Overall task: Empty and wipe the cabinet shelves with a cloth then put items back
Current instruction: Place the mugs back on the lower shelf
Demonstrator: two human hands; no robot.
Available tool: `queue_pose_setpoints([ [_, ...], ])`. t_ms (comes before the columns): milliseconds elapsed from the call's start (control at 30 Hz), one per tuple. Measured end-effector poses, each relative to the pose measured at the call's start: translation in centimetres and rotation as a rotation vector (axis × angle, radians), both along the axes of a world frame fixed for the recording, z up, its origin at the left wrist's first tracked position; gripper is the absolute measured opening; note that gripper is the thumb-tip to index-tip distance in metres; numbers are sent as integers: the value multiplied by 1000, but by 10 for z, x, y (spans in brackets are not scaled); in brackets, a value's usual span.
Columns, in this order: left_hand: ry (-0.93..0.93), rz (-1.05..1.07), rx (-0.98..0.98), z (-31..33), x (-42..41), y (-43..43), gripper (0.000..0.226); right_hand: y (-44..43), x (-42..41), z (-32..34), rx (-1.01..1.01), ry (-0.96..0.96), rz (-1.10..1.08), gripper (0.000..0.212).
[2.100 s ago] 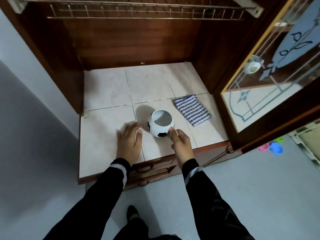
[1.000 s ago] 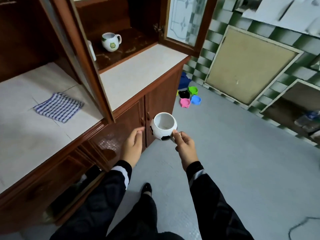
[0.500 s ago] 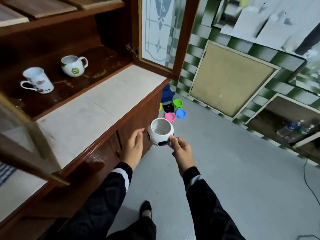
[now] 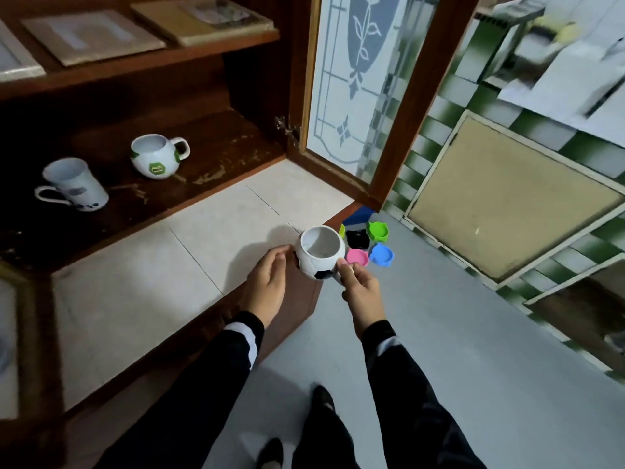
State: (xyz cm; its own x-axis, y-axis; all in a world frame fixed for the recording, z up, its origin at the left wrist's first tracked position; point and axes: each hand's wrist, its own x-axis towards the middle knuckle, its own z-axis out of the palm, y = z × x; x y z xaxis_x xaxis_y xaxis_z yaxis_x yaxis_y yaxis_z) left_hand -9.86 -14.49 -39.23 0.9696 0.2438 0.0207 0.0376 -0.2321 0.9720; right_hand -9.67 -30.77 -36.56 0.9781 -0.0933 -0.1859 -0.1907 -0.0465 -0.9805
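Subject item: the football-pattern mug [image 4: 319, 257], white with black patches, is upright with its mouth facing up and its interior showing white. It is held in the air over the front right corner of the tiled desk [image 4: 135, 289].

Right hand [image 4: 360, 287]: the fingers are curled against the mug's lower right side with the thumb on its wall. This hand carries the mug (the handle, if any, is hidden behind it).

Left hand [image 4: 267, 282]: the fingers are loosely extended and hold nothing. The fingertips lie at the mug's left side; whether they touch it cannot be told.

Cabinet: the dark wooden shelf [image 4: 209, 154] behind the desk bears two mugs, well apart from the held one. These are a round mug with green patches [image 4: 157, 157] and, to its left, a tall white mug [image 4: 72, 186]; both are upright. The upper shelf [image 4: 135, 67] holds flat framed items. The glass door [image 4: 358, 79] stands open at the right.

Floor [image 4: 473, 350]: four small bowls cluster beside the cabinet corner, namely green [image 4: 378, 230], black [image 4: 357, 238], pink [image 4: 357, 257] and blue [image 4: 382, 254].
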Motion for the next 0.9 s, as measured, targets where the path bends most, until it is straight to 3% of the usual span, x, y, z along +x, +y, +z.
queue_pose_setpoints([
  [167,-19,126,18,3,50,4,28,3,65,-1,-8,-11,136,34],
  [400,-15,353,35,18,102,2,28,11,152,11,34,-43,319,47],
  [600,7,399,16,20,127,16,30,35,200,14,22,9,448,54],
  [900,44,414,-26,24,181,73,39,95,267,17,28,43,550,40],
])
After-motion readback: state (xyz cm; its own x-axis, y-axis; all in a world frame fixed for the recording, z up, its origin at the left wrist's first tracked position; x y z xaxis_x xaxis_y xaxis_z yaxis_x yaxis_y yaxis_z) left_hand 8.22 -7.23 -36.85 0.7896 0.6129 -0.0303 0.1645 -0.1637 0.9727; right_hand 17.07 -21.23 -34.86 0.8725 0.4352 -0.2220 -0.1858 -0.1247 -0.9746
